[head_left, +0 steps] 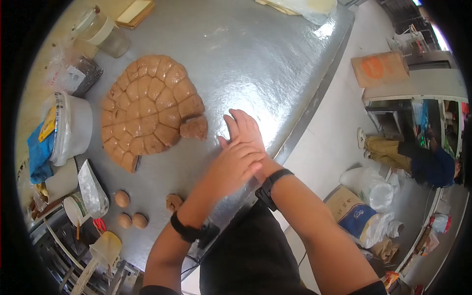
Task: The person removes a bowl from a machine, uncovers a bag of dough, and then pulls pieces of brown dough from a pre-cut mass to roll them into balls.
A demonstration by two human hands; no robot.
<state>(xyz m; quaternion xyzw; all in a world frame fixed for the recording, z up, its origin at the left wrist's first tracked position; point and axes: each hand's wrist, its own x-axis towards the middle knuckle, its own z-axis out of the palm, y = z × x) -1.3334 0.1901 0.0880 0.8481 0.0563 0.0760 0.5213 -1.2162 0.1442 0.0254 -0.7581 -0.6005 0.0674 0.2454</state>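
Observation:
A large brown dough slab (150,105) lies on the metal table, cut into many chunky pieces. One cut dough piece (194,128) sits at its right edge, partly parted from the slab. My right hand (246,129) is over the tabletop right of the dough, fingers stretched out, holding nothing. Across its back and wrist lies my left hand (236,164), fingers laid over it. Nearer me are three smooth dough balls (122,198) and a ragged dough scrap (174,202), the scrap beside my left wrist. Neither hand touches any dough.
A white tub (73,128), a lidded jar (105,34) and a floury scoop (92,191) line the left side. The metal table's edge (314,98) runs along the right. Beyond it, a person (418,157) stands near shelving; sacks (354,211) lie on the floor.

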